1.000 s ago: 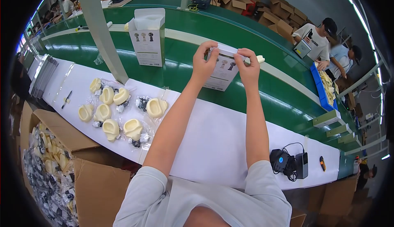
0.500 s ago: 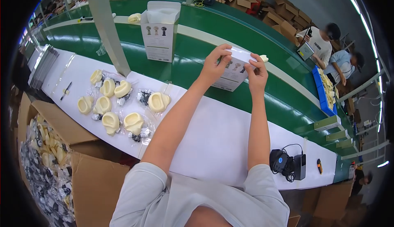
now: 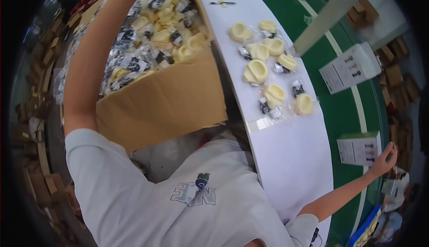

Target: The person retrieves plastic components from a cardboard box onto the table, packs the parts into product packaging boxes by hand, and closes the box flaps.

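"What's the right hand (image 3: 386, 160) doing?"
"It's hanging, fingers apart, beside the printed box (image 3: 359, 148) on the right; touching, I can't tell."
"And the left hand?"
"Its arm (image 3: 85, 77) is spanning the left carton (image 3: 170, 99); the hand's hiding, I can't tell."

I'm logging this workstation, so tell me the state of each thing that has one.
Large carton, open, heaped with bagged pieces
Printed box by post, upright, open-topped
Second printed box by right hand, upright, closure unclear
Cream parts, spread across the bench
Pen-like item, lying flat
Right hand, fingers bent
Left hand, out of view
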`<state>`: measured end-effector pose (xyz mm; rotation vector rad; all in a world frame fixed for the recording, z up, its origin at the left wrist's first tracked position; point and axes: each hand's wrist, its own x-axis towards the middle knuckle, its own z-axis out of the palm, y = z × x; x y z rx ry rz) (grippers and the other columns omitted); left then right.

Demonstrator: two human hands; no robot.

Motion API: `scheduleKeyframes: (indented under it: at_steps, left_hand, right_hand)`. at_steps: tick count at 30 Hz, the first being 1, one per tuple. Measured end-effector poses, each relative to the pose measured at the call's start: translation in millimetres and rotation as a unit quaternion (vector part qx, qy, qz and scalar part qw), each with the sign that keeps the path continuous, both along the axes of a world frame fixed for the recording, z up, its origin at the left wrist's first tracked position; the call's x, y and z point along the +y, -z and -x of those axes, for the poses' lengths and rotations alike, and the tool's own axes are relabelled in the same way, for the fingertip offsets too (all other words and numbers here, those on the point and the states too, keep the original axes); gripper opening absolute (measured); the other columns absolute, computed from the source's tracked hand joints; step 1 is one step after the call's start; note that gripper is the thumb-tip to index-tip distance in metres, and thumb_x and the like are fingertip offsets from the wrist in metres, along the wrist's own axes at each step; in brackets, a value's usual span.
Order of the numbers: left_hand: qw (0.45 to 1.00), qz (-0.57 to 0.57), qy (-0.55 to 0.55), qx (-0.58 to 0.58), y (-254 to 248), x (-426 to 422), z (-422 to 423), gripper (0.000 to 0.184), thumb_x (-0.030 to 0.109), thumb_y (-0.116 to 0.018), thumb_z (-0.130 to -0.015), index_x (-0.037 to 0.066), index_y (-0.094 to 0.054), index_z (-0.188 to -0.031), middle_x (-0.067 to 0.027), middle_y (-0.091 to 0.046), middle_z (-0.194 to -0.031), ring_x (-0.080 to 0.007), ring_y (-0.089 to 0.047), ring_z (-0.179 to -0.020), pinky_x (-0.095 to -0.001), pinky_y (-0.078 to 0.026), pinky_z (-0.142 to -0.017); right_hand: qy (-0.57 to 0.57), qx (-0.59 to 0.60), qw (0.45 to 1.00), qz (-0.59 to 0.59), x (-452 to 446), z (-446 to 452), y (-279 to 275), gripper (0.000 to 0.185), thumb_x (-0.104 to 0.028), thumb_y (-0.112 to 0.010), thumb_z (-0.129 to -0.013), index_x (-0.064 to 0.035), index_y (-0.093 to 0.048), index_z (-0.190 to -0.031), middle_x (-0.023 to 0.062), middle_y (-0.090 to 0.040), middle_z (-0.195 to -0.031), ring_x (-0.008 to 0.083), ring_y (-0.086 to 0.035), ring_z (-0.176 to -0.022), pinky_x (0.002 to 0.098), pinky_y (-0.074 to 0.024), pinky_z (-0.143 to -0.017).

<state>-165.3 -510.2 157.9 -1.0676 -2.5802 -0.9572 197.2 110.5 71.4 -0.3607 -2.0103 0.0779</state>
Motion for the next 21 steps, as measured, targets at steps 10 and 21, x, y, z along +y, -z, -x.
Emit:
scheduleKeyframes:
  at_steps: [10,21]
  left_hand:
    - [0.952,0.262,-0.147,-0.060,179,-141,-37,0.048,0.042,-0.054,-0.083,-0.003,-0.054,-0.100,-0.0190,-0.057,-0.092,-0.0338,-0.055,-0.085,-0.0375,-0.043,-0.078]
    - [0.956,0.208,-0.180,0.107,175,-83,55,0.048,0.043,-0.057,-0.081,-0.004,-0.059,-0.075,-0.0181,-0.057,-0.076,-0.0314,-0.056,-0.077,-0.0395,-0.044,-0.070]
  right_hand:
    - [-0.287,-0.019,0.952,0.103,-161,154,-8,0.019,-0.017,-0.057,-0.088,-0.0006,-0.056,-0.078,0.0112,-0.059,-0.107,0.0209,-0.053,-0.104,0.0329,-0.0404,-0.088]
    - [-0.301,-0.101,0.921,0.226,-159,139,21,0.016,-0.012,-0.056,-0.088,0.0003,-0.054,-0.078,0.0063,-0.061,-0.091,0.0111,-0.052,-0.082,0.0229,-0.0405,-0.077]
